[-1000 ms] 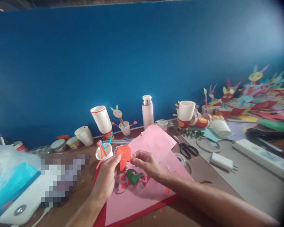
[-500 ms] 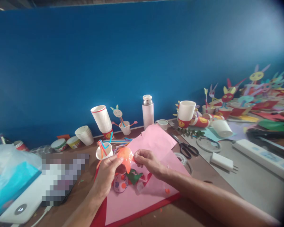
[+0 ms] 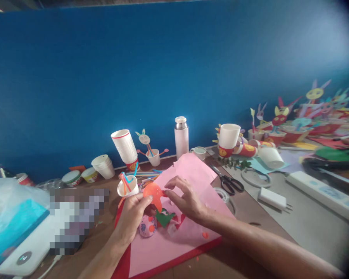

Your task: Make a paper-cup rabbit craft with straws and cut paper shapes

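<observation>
Left hand [image 3: 132,211] pinching orange cutout [image 3: 151,193], up over pink paper [image 3: 154,254]; right hand [image 3: 187,199] at cutout's right edge, fingers spread now, were pinched together half a second ago, contact unclear; less glare on cutout; green scrap [image 3: 164,218] below, between both hands

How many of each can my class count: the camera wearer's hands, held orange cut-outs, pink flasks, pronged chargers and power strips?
Left hand and right hand: 2
Held orange cut-out: 1
Pink flask: 1
Pronged charger: 1
Power strip: 1
Total: 6
</observation>
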Demonstrator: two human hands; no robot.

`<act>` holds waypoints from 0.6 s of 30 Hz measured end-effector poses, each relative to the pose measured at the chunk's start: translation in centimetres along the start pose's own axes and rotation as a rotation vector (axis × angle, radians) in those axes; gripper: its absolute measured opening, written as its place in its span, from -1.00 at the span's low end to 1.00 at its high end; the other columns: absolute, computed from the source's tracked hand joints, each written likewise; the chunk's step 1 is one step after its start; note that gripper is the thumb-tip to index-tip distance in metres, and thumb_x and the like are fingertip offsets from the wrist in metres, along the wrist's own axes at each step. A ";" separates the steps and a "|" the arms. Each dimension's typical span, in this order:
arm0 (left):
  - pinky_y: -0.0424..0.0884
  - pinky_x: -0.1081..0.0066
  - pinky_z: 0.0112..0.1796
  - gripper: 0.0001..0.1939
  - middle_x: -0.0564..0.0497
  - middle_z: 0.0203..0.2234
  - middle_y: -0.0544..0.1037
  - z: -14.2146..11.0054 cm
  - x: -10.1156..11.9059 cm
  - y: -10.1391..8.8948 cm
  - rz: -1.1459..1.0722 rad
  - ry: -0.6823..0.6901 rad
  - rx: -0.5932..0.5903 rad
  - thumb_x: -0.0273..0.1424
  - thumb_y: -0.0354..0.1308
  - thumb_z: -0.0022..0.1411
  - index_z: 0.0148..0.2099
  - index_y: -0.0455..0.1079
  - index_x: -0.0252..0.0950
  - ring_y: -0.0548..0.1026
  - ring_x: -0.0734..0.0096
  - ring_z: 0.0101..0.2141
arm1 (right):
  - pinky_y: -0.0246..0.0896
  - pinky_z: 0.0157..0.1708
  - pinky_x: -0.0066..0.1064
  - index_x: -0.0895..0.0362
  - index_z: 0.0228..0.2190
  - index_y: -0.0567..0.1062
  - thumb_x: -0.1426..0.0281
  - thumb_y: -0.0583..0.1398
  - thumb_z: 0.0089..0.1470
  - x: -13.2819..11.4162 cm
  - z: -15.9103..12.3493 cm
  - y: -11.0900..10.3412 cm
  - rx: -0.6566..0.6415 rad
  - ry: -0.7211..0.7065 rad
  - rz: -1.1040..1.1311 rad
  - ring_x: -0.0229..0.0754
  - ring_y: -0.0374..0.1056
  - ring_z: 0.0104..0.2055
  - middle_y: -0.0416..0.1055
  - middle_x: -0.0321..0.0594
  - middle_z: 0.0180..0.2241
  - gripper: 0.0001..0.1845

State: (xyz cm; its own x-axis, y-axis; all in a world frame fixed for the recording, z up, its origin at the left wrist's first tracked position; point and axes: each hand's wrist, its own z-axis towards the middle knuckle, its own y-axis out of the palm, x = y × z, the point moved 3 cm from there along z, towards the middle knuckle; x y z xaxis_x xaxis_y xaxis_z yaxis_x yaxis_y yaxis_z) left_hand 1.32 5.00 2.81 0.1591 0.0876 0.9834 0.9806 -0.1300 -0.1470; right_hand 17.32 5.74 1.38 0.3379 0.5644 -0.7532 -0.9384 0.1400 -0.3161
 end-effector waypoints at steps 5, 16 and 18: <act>0.28 0.46 -0.53 -0.79 0.09 -0.74 0.42 0.2 -0.9 0.2 -0.007 -0.013 0.005 -0.31 0.08 0.01 -0.55 0.40 -0.30 0.38 0.42 -0.62 | -0.04 -0.22 -0.31 0.09 -0.29 0.43 0.37 0.12 0.04 -1.8 -0.6 0.1 -0.146 -0.303 -0.364 -0.22 0.28 -0.27 0.42 -0.23 -0.36 -0.85; 0.29 0.46 -0.52 -0.79 0.07 -0.70 0.46 0.2 -1.0 0.7 -0.033 -0.039 -0.013 -0.30 0.08 0.01 -0.54 0.42 -0.29 0.39 0.41 -0.61 | -0.12 -0.15 -0.26 0.15 -0.42 0.42 0.42 0.02 0.11 -2.3 -0.6 0.4 -0.220 -0.395 -0.594 -0.26 0.26 -0.39 0.41 -0.23 -0.46 -0.81; 0.27 0.48 -0.54 -0.79 0.08 -0.70 0.45 0.2 -1.3 0.8 -0.042 -0.047 -0.018 -0.29 0.10 0.00 -0.56 0.40 -0.29 0.39 0.42 -0.62 | -0.12 -0.15 -0.26 0.15 -0.46 0.41 0.46 0.02 0.09 -2.2 -0.6 0.6 -0.246 -0.404 -0.619 -0.27 0.24 -0.44 0.40 -0.26 -0.52 -0.81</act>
State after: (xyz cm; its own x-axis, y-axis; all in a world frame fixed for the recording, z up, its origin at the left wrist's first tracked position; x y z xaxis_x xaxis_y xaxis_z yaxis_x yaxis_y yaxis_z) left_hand 1.90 5.00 1.38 0.1232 0.1396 0.9825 0.9843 -0.1431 -0.1031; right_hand 16.11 4.10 2.46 0.6978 0.7016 -0.1443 -0.5287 0.3685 -0.7647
